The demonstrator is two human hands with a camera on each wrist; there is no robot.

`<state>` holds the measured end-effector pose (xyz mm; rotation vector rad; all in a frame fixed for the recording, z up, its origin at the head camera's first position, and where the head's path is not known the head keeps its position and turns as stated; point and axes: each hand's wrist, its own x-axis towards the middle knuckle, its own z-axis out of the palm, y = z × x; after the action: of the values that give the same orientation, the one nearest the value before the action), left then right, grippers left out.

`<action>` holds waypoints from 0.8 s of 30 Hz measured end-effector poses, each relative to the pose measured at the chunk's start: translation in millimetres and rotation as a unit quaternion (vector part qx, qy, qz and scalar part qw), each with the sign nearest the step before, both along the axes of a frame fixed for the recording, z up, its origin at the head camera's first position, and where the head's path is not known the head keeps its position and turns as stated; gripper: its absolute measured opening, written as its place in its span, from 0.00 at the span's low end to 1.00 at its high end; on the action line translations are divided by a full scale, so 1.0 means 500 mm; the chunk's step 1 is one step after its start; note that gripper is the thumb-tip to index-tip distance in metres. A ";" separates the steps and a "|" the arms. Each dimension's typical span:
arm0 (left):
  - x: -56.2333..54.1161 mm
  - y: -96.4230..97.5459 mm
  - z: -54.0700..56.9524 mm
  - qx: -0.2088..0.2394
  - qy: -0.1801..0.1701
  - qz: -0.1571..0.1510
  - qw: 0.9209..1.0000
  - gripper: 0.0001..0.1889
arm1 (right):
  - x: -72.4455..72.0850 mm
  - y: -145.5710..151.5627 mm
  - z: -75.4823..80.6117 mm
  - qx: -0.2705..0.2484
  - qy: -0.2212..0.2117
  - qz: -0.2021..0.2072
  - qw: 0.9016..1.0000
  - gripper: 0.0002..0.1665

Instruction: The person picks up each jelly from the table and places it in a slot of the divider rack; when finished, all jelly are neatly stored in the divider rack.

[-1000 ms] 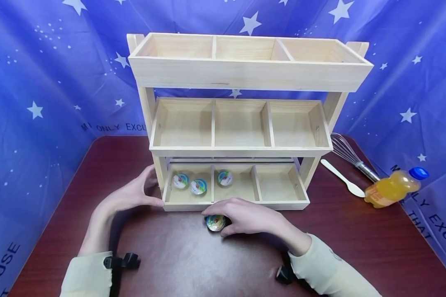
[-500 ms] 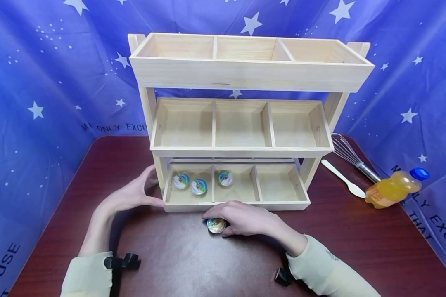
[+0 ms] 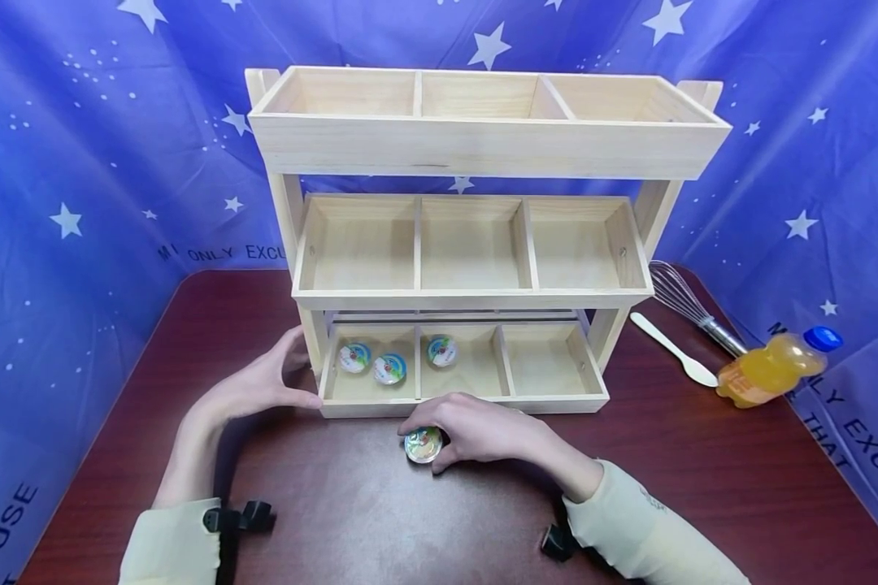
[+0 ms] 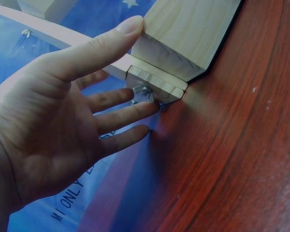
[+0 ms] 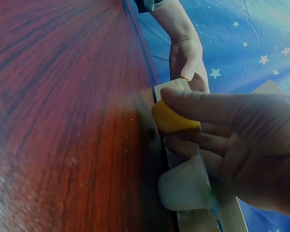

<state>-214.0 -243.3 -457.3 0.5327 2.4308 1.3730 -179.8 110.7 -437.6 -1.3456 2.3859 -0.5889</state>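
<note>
My right hand pinches a small jelly cup between thumb and fingers, in front of the rack's bottom tray. In the right wrist view this jelly cup has a yellow body. A white cup shows below the fingers there; whether the hand touches it I cannot tell. My left hand is at the rack's lower left corner, its thumb tip against the wood and its fingers loosely extended along the side. Two jelly cups lie in the bottom left compartment, and one cup in the bottom middle compartment.
The three-tier wooden rack has three compartments per tier. To its right on the dark red table lie a whisk, a white spoon and an orange drink bottle. A blue star curtain surrounds the table.
My right hand has shifted slightly toward the table's near side with the jelly cup, and more of its lid shows. The left hand stays at the rack's corner.
</note>
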 end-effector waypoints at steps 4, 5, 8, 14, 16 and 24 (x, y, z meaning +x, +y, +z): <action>0.002 0.000 -0.002 0.006 -0.001 -0.002 1.000 0.57 | 0.000 0.000 0.004 -0.009 -0.024 -0.010 1.000 0.36; 0.002 0.000 -0.002 0.007 -0.001 -0.002 1.000 0.57 | 0.000 0.000 0.005 -0.016 -0.029 -0.010 0.999 0.37; 0.003 0.000 -0.003 0.008 -0.002 -0.002 1.000 0.57 | -0.002 0.002 0.007 -0.044 -0.050 -0.005 0.998 0.36; 0.005 -0.001 -0.004 0.007 -0.003 0.000 1.000 0.57 | -0.005 0.007 0.017 -0.083 -0.125 -0.009 0.989 0.37; 0.006 -0.002 -0.003 0.007 -0.003 0.001 1.000 0.58 | -0.008 0.009 0.020 -0.094 -0.152 -0.014 0.984 0.37; -0.001 -0.001 -0.002 0.004 -0.004 -0.001 1.000 0.57 | -0.026 0.022 0.020 -0.136 -0.210 -0.034 0.968 0.37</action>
<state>-214.3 -243.8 -458.5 0.5303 2.4179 1.3816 -192.8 121.7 -427.4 -1.1022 2.0622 -1.1316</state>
